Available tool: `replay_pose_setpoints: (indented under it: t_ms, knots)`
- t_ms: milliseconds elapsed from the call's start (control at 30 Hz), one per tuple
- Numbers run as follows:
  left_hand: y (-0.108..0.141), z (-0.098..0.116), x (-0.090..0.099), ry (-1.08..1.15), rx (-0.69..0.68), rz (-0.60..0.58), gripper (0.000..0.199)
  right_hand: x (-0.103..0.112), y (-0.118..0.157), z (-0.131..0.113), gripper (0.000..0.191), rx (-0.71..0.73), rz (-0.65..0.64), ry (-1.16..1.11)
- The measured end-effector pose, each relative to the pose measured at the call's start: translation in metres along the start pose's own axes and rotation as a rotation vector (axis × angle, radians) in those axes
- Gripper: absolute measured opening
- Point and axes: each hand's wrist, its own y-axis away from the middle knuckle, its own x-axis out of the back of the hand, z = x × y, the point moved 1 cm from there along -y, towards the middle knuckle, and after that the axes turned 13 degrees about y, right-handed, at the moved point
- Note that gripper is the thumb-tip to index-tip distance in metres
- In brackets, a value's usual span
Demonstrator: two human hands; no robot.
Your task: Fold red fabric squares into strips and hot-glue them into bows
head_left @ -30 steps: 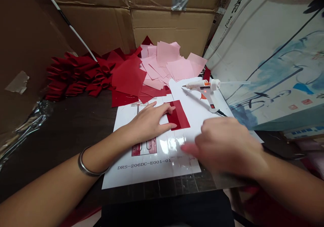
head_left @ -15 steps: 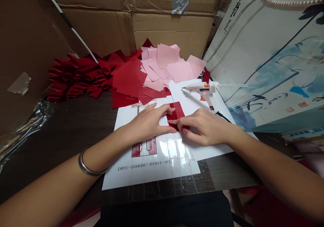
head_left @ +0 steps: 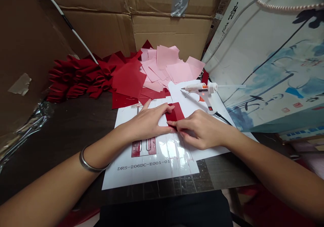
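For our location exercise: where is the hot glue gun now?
The hot glue gun lies on a white sheet right of centre in the head view, just beyond the right hand, below the pink squares.

We see matt red cloth (head_left: pixel 177 111) on glossy tape-covered paper (head_left: pixel 172 156), a smooth white plastic glue gun (head_left: pixel 199 88), a polished metal bangle (head_left: pixel 89 164), and rough brown cardboard (head_left: pixel 169 33).
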Motion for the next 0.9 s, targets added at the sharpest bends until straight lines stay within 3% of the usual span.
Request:
replay_pose_setpoints:
  t_ms: [267,433,700,800,900]
  knots:
    - [0.0,-0.005,-0.002,-0.057,-0.013,0.045,0.068,-0.002,0.001,-0.004,0.022,-0.044,0.028,0.001]
    - [-0.002,-0.004,-0.002,-0.048,-0.001,0.047,0.068,-0.009,-0.003,-0.007,0.025,-0.12,0.112,0.011]
    - [-0.003,-0.007,-0.003,-0.032,-0.04,0.036,0.064,-0.01,-0.01,-0.006,0.028,-0.257,0.078,0.044]
    - [-0.003,-0.007,-0.003,-0.024,-0.06,0.035,0.062,-0.008,-0.013,-0.004,0.024,-0.236,0.07,0.036]
    - [-0.004,-0.006,-0.002,-0.022,-0.061,0.018,0.062,-0.004,-0.012,-0.002,0.021,-0.125,0.019,0.042]
